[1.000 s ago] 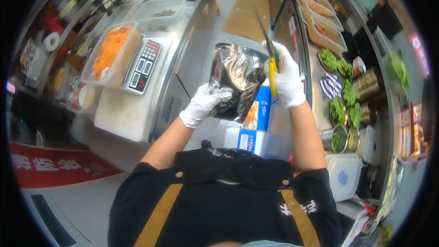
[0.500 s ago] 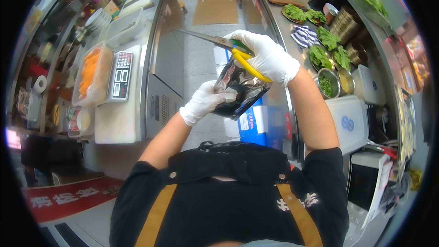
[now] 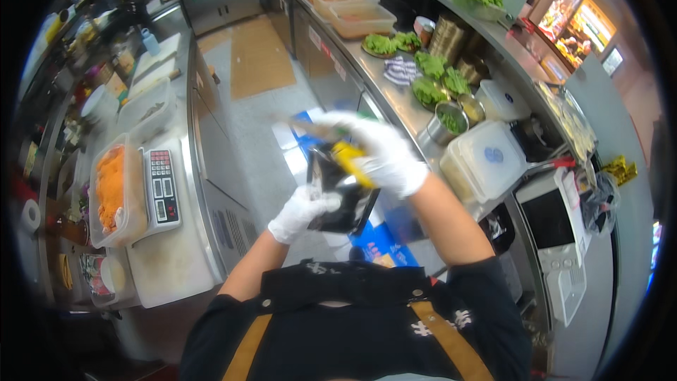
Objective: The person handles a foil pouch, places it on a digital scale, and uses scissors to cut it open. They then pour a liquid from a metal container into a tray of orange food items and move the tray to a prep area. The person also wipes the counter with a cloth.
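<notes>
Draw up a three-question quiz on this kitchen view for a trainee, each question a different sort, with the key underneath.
1. Multiple choice: what does the right grip hold?
A) a ladle
B) yellow-handled scissors
C) a lettuce leaf

2. True or false: in the head view, the scale sits to the right of the tub of orange food.

3. Fill in the blank: the left grip holds a dark, shiny ____.

Key: 1. B; 2. True; 3. pouch
</notes>
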